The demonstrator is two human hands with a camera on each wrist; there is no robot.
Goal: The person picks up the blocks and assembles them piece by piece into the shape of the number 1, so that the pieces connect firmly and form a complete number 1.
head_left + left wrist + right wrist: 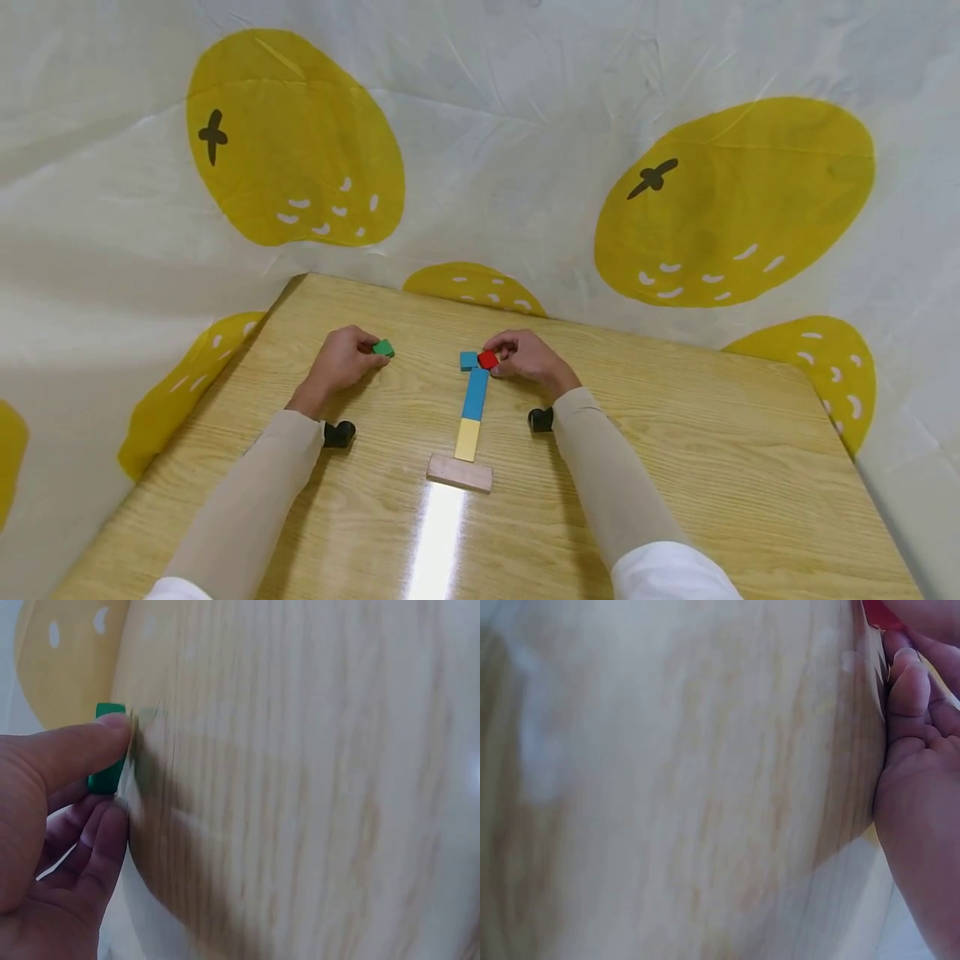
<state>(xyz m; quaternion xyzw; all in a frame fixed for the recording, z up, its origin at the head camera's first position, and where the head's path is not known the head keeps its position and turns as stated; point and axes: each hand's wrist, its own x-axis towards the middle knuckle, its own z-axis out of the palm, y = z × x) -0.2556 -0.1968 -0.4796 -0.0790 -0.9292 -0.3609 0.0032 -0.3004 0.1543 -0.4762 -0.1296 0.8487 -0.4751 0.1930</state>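
Note:
My left hand (347,358) pinches a green block (383,347) between thumb and fingers, close over the table at the left. In the left wrist view the green block (109,780) shows on both sides of the thumb. My right hand (528,360) pinches a red block (487,359) at the top of a row of blocks. Just left of the red block sits a small blue block (468,361). Below them lies a long blue block (475,394), then a yellow block (467,440). In the right wrist view only an edge of the red block (880,613) shows past the fingers.
A plain wooden block (459,473) lies crosswise at the near end of the row. The wooden table (712,467) meets a white cloth (495,167) with yellow fruit prints behind. Black wrist cameras (340,434) sit at both cuffs.

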